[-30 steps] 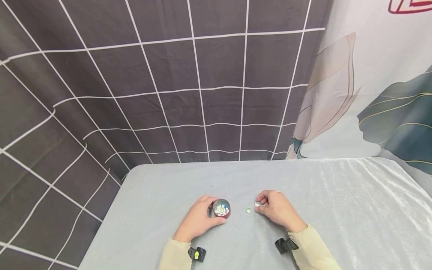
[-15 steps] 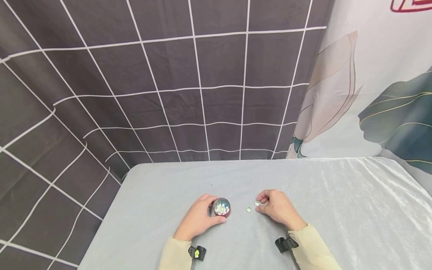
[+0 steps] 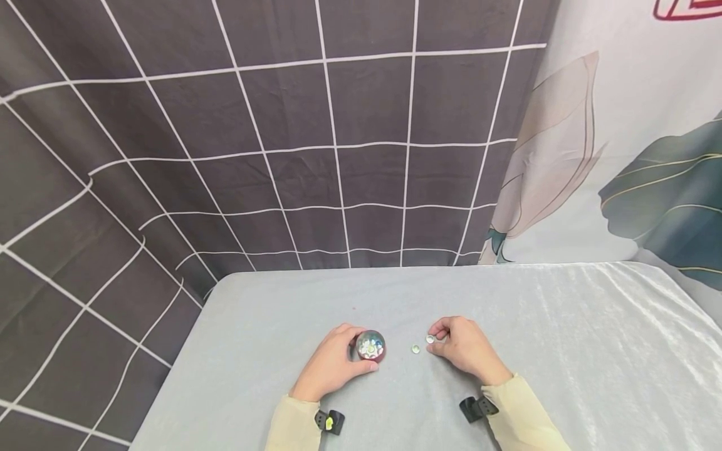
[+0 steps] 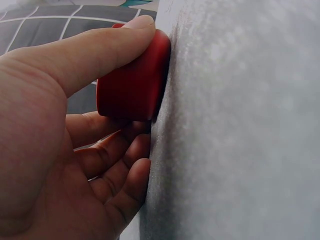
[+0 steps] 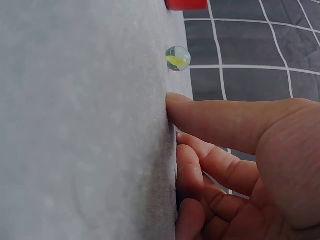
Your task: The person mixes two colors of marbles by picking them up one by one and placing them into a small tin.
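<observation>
A small red round tin (image 3: 370, 355) stands on the table, with several shiny glass marbles seen at its open top. My left hand (image 3: 329, 366) grips the tin from the left; in the left wrist view the thumb (image 4: 107, 50) lies along its smooth red side (image 4: 132, 87). To the right of the tin, one clear marble (image 3: 415, 349) rests on the cloth, showing a yellow swirl in the right wrist view. My right hand (image 3: 465, 351) pinches another marble (image 3: 430, 339) at the cloth between thumb and forefinger. The thumb (image 5: 220, 120) hides that marble in the right wrist view.
A pale grey velvety cloth (image 3: 271, 313) covers the table. Dark curtains with a white grid (image 3: 366, 181) hang behind it and on the left. A leaf-patterned curtain (image 3: 570, 188) hangs at the back right. Each wrist wears a black camera mount (image 3: 478, 409).
</observation>
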`<act>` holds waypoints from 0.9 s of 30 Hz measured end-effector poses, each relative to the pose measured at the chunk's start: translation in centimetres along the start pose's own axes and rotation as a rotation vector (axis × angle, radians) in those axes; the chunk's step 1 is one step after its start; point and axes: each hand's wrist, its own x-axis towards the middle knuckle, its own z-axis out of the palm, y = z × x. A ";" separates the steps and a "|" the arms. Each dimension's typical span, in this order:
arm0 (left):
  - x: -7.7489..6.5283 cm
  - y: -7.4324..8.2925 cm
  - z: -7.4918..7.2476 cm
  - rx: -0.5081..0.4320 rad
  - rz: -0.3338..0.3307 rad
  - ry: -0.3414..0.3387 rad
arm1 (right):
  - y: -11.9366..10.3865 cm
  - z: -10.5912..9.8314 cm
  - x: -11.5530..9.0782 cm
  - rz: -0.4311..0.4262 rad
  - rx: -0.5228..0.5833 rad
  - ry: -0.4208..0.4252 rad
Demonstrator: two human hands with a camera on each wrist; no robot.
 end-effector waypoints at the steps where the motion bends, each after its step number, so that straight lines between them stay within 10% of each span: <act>1: 0.0 0.0 0.0 -0.002 -0.001 0.001 | 0.0 0.0 0.0 -0.001 0.000 0.001; 27: 0.0 0.0 0.0 0.005 -0.002 -0.001 | 0.2 0.3 -0.1 -0.026 -0.035 0.035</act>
